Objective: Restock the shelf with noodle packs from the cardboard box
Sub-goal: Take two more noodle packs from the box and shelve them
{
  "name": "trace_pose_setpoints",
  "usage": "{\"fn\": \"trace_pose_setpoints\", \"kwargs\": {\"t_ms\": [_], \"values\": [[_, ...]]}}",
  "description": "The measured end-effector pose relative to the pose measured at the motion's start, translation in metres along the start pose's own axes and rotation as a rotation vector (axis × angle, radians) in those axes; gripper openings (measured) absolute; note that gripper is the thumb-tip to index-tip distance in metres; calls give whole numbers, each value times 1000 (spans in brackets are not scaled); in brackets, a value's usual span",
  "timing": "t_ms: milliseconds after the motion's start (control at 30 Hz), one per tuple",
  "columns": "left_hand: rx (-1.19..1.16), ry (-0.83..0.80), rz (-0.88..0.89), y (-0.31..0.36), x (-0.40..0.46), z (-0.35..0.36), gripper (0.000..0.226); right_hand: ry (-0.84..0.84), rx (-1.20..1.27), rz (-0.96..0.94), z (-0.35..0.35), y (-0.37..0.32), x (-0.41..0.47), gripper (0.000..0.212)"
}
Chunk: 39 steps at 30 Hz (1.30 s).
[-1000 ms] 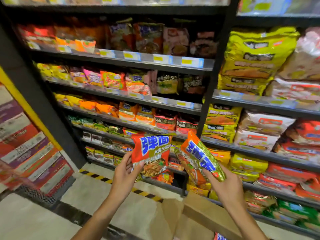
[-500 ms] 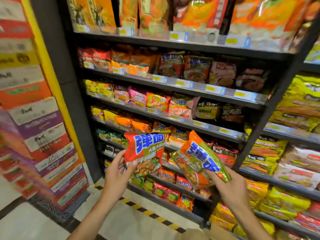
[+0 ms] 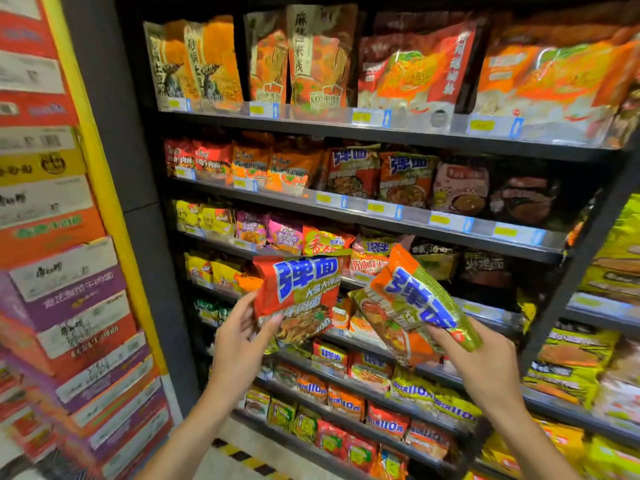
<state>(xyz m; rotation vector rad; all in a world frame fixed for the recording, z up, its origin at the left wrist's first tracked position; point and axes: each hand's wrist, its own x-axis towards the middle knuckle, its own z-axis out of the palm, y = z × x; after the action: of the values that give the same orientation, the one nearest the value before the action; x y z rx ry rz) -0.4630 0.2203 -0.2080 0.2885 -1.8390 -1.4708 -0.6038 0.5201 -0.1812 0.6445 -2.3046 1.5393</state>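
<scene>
Two noodle packs are held up before the shelf (image 3: 381, 216). From the head view, the left hand (image 3: 239, 336) pinches the red pack (image 3: 298, 292) at its seven-o'clock corner; the right hand (image 3: 485, 355) grips the orange-green pack (image 3: 412, 306), tilted, at four o'clock.

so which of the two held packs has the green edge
The pack in the right hand: the orange-and-green pack, tilted; the left hand's red pack shows none.

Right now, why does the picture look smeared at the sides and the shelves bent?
Head view: the red noodle pack in the left hand reads sharp; the stacked cartons at left and the yellow bags at right are motion-blurred; the wide lens bows the shelf edges; top-row bags catch glare.
</scene>
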Motion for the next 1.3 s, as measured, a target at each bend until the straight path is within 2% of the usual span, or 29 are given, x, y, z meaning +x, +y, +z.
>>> {"fn": "trace_pose_setpoints", "kwargs": {"t_ms": [133, 267, 433, 633, 800, 900, 967, 1067, 1233, 1300], "values": [[24, -19, 57, -7, 47, 16, 46, 2, 83, 16, 12, 6, 41, 7], [41, -49, 118, -6, 101, 34, 44, 19, 119, -33, 24, 6, 93, 19], [42, -26, 210, -11, 160, 46, 48, 98, 54, -80, 35, 13, 151, 16], [2, -3, 301, -29, 209, 58, 42, 163, 25, -109, 55, 14, 177, 21], [-16, -34, 360, -56, 261, 60, 50, 242, 20, -97, 77, 6, 189, 18], [-14, -40, 398, -67, 296, 61, 62, 318, 6, -117, 93, 2, 199, 24], [-3, -28, 496, -65, 315, 59, 67, 376, 8, -120, 103, -4, 202, 26], [-10, -41, 660, -68, 353, 57, 51, 447, -25, -112, 118, -9, 206, 27], [-3, -76, 897, -63, 393, 64, 42, 514, -42, -80, 132, -20, 205, 25], [-44, -94, 923, -56, 403, 70, 31, 548, -57, -67, 133, -24, 204, 24]]}}
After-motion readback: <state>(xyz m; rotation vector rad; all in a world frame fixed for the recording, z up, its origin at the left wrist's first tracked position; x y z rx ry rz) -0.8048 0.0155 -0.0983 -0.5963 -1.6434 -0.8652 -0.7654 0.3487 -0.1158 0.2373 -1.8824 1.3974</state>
